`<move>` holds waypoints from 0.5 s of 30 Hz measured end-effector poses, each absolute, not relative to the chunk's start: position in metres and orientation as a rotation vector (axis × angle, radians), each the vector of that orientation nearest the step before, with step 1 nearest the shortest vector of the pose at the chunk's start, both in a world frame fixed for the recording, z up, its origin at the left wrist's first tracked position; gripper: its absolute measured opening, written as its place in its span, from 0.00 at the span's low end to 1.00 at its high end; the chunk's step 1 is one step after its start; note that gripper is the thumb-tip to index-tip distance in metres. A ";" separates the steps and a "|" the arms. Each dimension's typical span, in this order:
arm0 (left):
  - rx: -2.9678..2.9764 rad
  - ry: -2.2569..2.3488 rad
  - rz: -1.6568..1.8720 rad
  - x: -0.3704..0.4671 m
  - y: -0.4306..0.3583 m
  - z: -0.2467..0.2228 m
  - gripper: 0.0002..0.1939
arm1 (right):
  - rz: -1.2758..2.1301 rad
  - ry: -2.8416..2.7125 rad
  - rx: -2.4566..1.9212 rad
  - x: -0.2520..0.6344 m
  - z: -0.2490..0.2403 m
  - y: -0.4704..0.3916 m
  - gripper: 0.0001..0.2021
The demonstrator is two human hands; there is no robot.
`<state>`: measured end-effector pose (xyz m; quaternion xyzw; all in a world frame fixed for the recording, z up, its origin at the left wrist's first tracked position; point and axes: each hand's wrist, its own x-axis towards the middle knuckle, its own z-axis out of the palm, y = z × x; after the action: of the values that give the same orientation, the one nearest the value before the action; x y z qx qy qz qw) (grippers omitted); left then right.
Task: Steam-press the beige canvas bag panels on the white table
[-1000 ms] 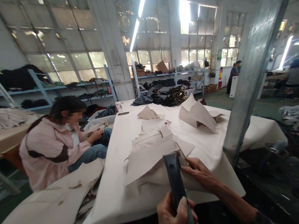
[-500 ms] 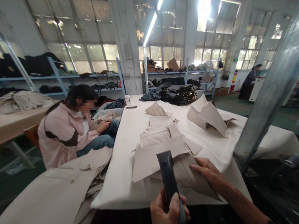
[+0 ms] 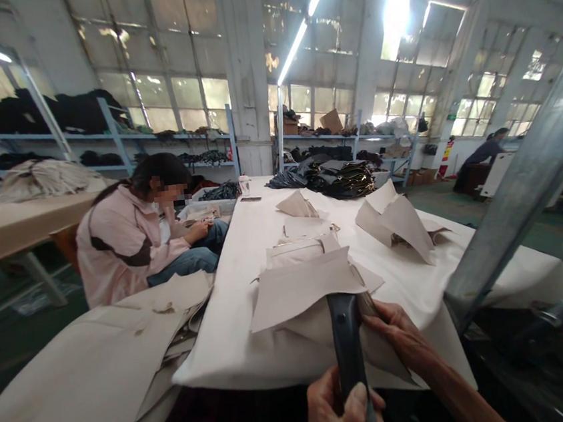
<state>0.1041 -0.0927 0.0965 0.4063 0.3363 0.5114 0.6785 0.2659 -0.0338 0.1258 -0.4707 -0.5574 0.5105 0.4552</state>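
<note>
My left hand point(image 3: 327, 411) is wrapped round the grip of a black handheld tool point(image 3: 347, 338) with a long body and blunt head; its exact kind I cannot make out. The tool's head reaches the near edge of a beige flap point(image 3: 299, 286), though contact is unclear. That flap belongs to a beige bag piece point(image 3: 301, 326) at the table's near edge. My right hand point(image 3: 399, 329) grips the piece's right side, thumb and fingers closed on its edge. Part of the piece is hidden behind the tool.
More beige pieces point(image 3: 396, 219) lie on the white table point(image 3: 233, 323). Dark bags point(image 3: 341, 176) are stacked at its far end. Beige sheets point(image 3: 92, 372) are heaped at left, near a seated person point(image 3: 124, 241). A metal post point(image 3: 516, 200) slants up on the right.
The tool and my left hand have moved right, closer to my right hand. The piece's right side has tilted, and the tool's head now sits lower against the flap's edge.
</note>
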 end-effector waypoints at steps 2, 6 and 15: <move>0.916 0.720 1.135 0.103 -0.090 0.095 0.27 | 1.259 -1.362 -1.145 0.268 0.123 -0.034 0.12; 0.926 0.625 1.118 0.102 -0.084 0.090 0.26 | 1.294 -1.319 -1.106 0.272 0.116 -0.033 0.12; 0.945 0.601 1.198 0.103 -0.067 0.098 0.22 | 1.346 -1.294 -1.022 0.262 0.120 -0.044 0.11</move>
<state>0.1031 -0.0666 0.0984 0.4214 0.2681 0.5343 0.6820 0.2620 -0.0440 0.1203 -0.4200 -0.5314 0.5530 0.4852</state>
